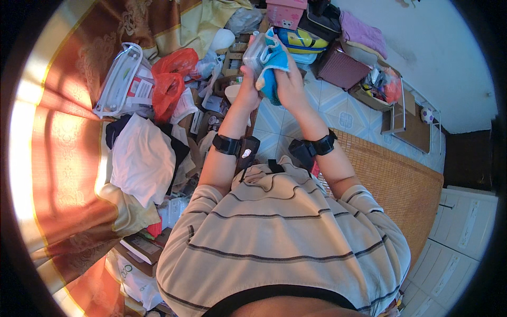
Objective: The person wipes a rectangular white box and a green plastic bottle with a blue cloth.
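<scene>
Both arms stretch forward, towards the top of the head view. My left hand [250,88] grips a clear plastic container [254,54] from its left side, the thumb raised along it. Against the container's right side lies a bunched blue cloth [276,59] with a pale edge. My right hand [291,81] holds this cloth, its fingers partly hidden behind it. Part of the cloth hangs down between the two wrists. What the container holds cannot be made out.
At left are a red plastic bag [168,85], a clear zip bag [121,85], a white cloth [142,160] and boxes below a curtain [71,158]. A pink box [286,14], maroon case [340,66] and folding metal frame [404,107] stand beyond; a woven mat [380,178] lies right.
</scene>
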{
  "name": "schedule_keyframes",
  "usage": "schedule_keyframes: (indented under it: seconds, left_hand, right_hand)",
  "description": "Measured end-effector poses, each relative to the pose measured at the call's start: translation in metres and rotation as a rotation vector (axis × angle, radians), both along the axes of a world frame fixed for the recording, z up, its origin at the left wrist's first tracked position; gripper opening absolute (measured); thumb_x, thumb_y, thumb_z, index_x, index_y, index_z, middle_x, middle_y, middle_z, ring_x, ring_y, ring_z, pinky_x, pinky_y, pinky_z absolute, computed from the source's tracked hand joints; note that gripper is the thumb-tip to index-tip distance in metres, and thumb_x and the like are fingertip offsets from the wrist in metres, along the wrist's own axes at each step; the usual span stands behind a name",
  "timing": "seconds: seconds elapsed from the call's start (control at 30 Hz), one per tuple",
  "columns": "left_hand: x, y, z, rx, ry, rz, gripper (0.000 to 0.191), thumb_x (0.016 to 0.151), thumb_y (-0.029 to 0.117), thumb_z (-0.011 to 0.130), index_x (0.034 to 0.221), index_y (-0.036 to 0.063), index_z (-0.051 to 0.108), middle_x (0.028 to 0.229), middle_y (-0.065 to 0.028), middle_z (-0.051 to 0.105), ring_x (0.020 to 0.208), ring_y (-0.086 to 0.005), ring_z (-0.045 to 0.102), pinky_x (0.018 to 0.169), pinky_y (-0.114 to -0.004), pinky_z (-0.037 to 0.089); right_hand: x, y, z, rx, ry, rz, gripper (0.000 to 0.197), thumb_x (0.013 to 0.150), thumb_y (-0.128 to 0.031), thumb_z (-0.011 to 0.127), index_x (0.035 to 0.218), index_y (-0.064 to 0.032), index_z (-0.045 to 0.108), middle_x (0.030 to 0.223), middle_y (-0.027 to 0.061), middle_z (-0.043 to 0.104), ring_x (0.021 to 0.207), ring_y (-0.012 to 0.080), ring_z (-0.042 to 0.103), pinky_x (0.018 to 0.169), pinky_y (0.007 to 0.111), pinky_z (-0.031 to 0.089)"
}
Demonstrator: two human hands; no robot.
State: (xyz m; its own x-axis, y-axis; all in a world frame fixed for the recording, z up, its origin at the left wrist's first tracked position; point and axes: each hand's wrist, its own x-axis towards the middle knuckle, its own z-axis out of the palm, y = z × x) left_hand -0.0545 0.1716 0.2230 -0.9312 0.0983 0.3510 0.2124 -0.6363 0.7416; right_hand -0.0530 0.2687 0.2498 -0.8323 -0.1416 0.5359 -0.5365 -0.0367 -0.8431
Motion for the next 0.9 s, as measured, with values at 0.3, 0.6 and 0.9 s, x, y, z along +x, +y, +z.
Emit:
schedule_keyframes:
  seconds: [0.3, 0.6, 0.9]
  left_hand:
    - [-0.033, -0.001, -0.024, 0.338, -0.080, -0.111, 0.070, 0.083, 0.044, 0.046, 0.135, 0.0126, 0.011, 0.130, -0.0102, 0.031, 0.118, -0.0220, 0.034, 0.098, -0.034, 0.028]
    - [0.006, 0.002, 0.013, -0.277, 0.081, 0.039, 0.071, 0.082, 0.039, 0.051, 0.134, 0.0062, 0.016, 0.133, -0.0110, 0.028, 0.121, -0.0195, 0.029, 0.098, -0.029, 0.022]
    - [-0.001, 0.005, 0.012, -0.430, 0.261, 0.136, 0.081, 0.074, 0.051, 0.055, 0.132, 0.0040, 0.023, 0.132, -0.0125, 0.030, 0.121, -0.0199, 0.029, 0.099, -0.031, 0.020]
  right_hand:
    - [0.018, -0.003, 0.004, 0.331, 0.409, -0.058, 0.049, 0.079, -0.018, 0.047, 0.125, -0.0037, 0.036, 0.131, 0.0185, 0.030, 0.123, 0.0348, 0.026, 0.100, 0.040, 0.020]
    - [-0.011, 0.010, 0.004, -0.031, 0.256, -0.139, 0.033, 0.087, -0.019, 0.036, 0.111, 0.0015, 0.046, 0.112, 0.0153, 0.050, 0.109, 0.0280, 0.044, 0.094, 0.036, 0.031]
    - [-0.025, 0.013, -0.020, -0.502, -0.470, 0.053, 0.035, 0.091, -0.029, 0.030, 0.105, -0.0018, 0.047, 0.095, 0.0075, 0.053, 0.083, 0.0129, 0.050, 0.073, 0.026, 0.041]
